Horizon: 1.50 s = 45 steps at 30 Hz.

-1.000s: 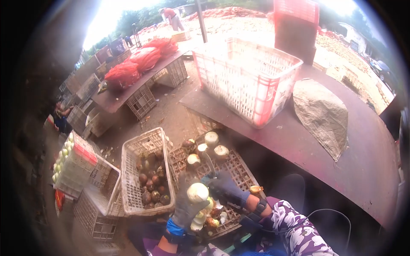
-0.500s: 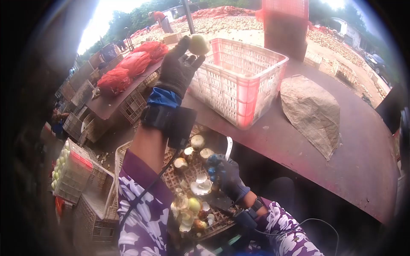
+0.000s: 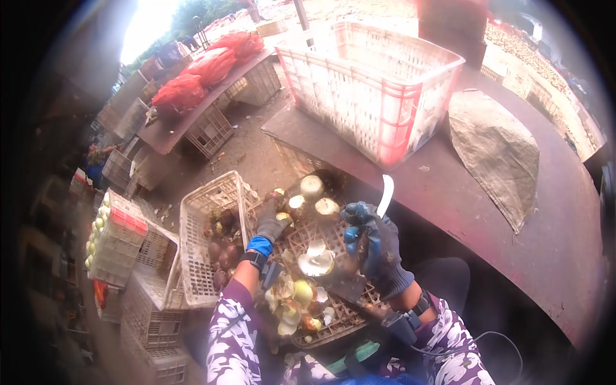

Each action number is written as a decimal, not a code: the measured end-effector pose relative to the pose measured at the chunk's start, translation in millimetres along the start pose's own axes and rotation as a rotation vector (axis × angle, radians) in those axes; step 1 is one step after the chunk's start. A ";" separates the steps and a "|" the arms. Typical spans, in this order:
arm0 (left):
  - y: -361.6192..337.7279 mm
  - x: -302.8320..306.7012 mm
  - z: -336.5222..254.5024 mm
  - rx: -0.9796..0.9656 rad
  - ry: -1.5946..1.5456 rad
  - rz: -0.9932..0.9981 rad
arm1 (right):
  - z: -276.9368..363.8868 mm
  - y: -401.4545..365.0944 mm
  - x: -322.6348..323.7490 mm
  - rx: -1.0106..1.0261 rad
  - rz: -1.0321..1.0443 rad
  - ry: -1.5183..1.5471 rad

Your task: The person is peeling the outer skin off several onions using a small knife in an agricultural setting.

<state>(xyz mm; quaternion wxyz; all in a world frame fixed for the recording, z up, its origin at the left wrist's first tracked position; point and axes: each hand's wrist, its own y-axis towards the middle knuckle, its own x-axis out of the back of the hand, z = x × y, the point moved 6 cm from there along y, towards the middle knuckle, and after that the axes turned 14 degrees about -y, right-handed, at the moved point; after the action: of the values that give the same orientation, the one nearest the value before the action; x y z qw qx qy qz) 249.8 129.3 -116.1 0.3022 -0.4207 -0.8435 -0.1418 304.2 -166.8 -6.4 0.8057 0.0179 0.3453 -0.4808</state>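
Note:
My left hand [image 3: 272, 226], in a dark glove, is down at the far left edge of a crate used as a work surface [image 3: 333, 326]. Its thumb and fingers are around an onion [image 3: 284, 217]. My right hand [image 3: 377, 247], in a grey and blue glove, is closed on a knife [image 3: 385, 196] with its pale curved blade pointing up. Between the hands lie several onions with cut tops, among them a whitish onion [image 3: 312, 186] and another onion [image 3: 327, 206]. White onion peel [image 3: 316, 260] and a yellowish onion [image 3: 303, 291] lie nearer me.
A white and red plastic crate [image 3: 398, 122] stands on the dark table [image 3: 500, 269], beside a brown cloth [image 3: 494, 154]. Left of my work surface is a crate [image 3: 189, 256] with dark reddish onions. Further left are stacked crates [image 3: 151, 314] and red mesh sacks [image 3: 205, 70].
My left hand has come down from beside the white and red crate, and the peeled onion it held is gone from it. My right hand still holds the knife. The view has tilted down.

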 end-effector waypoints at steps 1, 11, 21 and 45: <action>3.2 -13.1 25.2 0.007 0.061 -0.051 | -1.7 2.3 -0.5 0.032 0.049 -0.033; -20.7 -32.0 39.2 -0.231 0.376 -0.292 | -31.9 6.2 -11.7 -0.068 0.180 -0.123; -91.8 20.8 -46.9 0.060 -1.307 0.132 | -77.1 5.9 -29.0 -0.083 0.216 -0.476; -179.0 75.6 -87.6 -0.053 -1.262 0.089 | -96.6 -3.2 -71.1 0.007 0.362 -0.426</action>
<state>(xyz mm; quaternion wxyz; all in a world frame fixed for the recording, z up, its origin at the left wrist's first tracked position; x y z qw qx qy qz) 106.5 24.9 2.2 -0.2584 -0.4655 -0.8371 0.1257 228.3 -79.4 -38.2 0.9329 -0.0195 0.1575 -0.3234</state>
